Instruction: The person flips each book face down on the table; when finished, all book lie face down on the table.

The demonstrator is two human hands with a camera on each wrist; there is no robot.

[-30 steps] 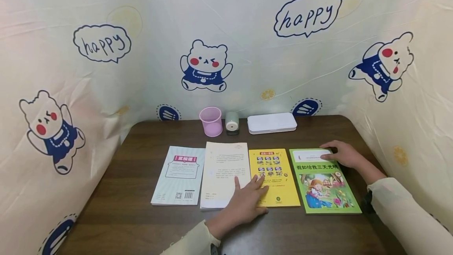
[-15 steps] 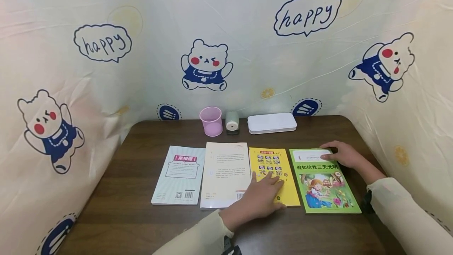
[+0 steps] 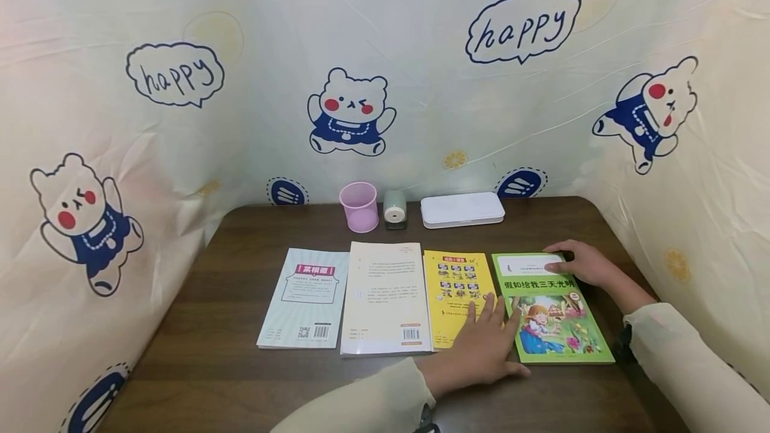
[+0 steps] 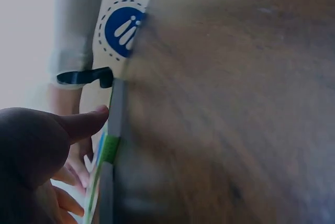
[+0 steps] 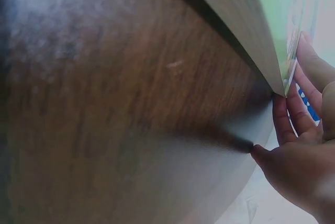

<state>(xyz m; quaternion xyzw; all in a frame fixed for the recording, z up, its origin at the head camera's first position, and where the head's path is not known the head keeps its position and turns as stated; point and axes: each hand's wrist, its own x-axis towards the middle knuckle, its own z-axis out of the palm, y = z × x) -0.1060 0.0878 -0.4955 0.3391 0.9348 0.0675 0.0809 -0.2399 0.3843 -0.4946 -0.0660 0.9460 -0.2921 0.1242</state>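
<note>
Four paperback-style books lie in a row on the brown table. My left hand (image 3: 481, 349), fingers spread, is over the lower right of the yellow book (image 3: 460, 272), its fingertips at the green book's left edge. At the upper right corner of the green illustrated book (image 3: 544, 326), my right hand (image 3: 586, 262) holds on, thumb on the cover and other fingers against the edge. In the right wrist view my right hand (image 5: 298, 161) is at the book's corner. A cream book (image 3: 385, 306) and a pale blue book (image 3: 309, 299) lie further left.
A pink cup (image 3: 359, 209), a small green pencil sharpener (image 3: 394, 209) and a white flat case (image 3: 462, 209) stand along the back of the table (image 3: 198, 326). A printed cloth (image 3: 252, 72) surrounds the table.
My left hand has slid right from between the cream and yellow books to the green book's left edge. My right hand and the books look unmoved.
</note>
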